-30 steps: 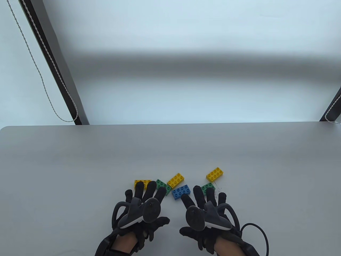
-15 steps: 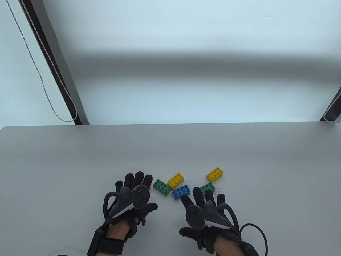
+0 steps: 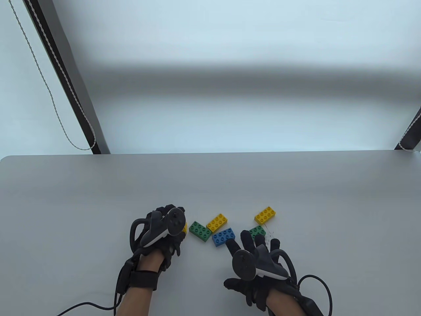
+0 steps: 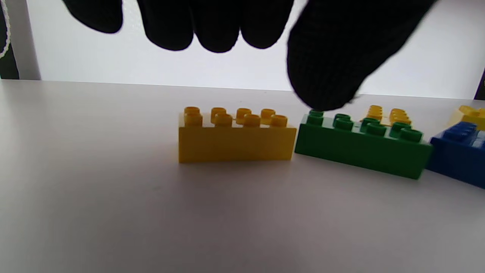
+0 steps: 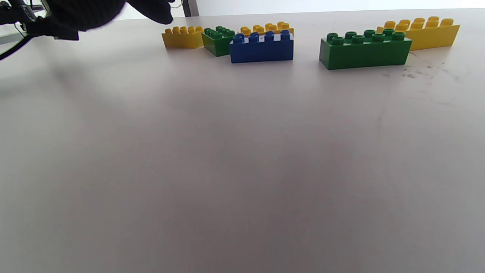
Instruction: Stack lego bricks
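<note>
Six bricks near the table's (image 3: pixel 65 184) front edge. Your left hand (image 3: pixel 161 227), fingers spread, hovers over the leftmost yellow brick (image 4: pixel 237 138); your right hand (image 3: pixel 256 260) lies spread, holding nothing.

Glossy plastic bricks (image 4: pixel 237 138) (studs included) on a smooth matt table (image 3: pixel 98 197); knitted cloth fingers (image 4: pixel 326 64).

Grey table (image 3: pixel 98 184) is seen spanning the lower half of the table view, far edge rounded at the left corner. Faint dark scuff marks (image 5: pixel 420 72) are seen on its surface. A black post (image 3: pixel 62 79) is seen slanting behind the far left, a white twisted cord (image 3: pixel 49 89) looped beside it. Pale backdrop wall (image 3: pixel 230 108) is crossed by a shadow band
</note>
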A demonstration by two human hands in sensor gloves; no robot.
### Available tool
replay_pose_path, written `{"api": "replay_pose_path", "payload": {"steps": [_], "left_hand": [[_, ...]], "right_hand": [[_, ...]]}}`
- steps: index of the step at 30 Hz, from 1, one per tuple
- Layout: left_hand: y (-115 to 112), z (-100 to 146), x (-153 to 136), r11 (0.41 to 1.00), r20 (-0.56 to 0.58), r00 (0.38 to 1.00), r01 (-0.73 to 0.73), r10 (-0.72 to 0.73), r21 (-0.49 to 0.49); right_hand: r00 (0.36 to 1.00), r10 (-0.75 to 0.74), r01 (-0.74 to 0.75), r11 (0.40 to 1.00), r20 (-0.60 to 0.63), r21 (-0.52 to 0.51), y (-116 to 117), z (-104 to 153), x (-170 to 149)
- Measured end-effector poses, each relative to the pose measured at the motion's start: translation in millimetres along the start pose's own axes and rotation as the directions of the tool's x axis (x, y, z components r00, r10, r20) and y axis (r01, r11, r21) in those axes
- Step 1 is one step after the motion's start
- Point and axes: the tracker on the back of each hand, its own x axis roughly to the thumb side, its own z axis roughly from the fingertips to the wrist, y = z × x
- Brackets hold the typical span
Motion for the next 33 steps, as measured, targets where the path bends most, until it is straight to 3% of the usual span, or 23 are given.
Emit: {"api": "replay_pose_path", "payload": {"steps": [10,28,33], "left_hand": [[-31.8,-12.3,-8.8,0.996,-0.055,0.998,0.017,-0.021,-0.082],[-30.8,-11.0,-11.0,0.997,-0.076,0.996,0.030,-0.035,-0.076],[-22.6,-4.3,-10.9,0.999,-0.070,0.997,0.028,-0.030,-0.036]], "right_hand": [[1.000,-0.010,0.010,1.000,-0.001,0.017,0.8,-1.4,-2.8],[1.000,-0.027,0.027,1.000,-0.003,0.016,0.7,-1.9,-6.6],[0.999,-0.033,0.033,0.999,-0.004,0.012,0.0,-1.3,-8.4]]}}
